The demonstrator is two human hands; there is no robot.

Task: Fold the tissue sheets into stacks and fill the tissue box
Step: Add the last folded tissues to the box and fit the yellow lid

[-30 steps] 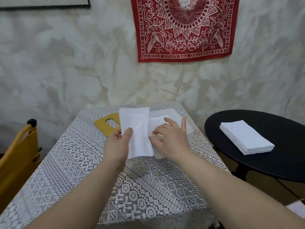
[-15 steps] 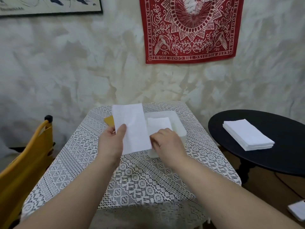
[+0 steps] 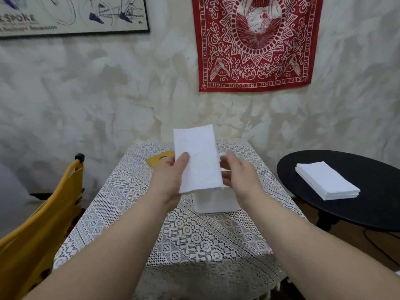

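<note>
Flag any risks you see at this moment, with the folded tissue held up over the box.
1. The left hand pinches the folded tissue by one edge only; the blurred right hand seems off it, so it may unfold or droop.
2. The tissue hides the tissue box opening, so placement could go crooked.
3. The spare tissue stack sits on a separate black table, needing a reach.

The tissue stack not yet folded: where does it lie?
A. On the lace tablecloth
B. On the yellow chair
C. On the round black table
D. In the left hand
C: the tissue stack rests on the round black table off to the right, apart from the lace-covered table where the left hand holds a single folded tissue.
</note>
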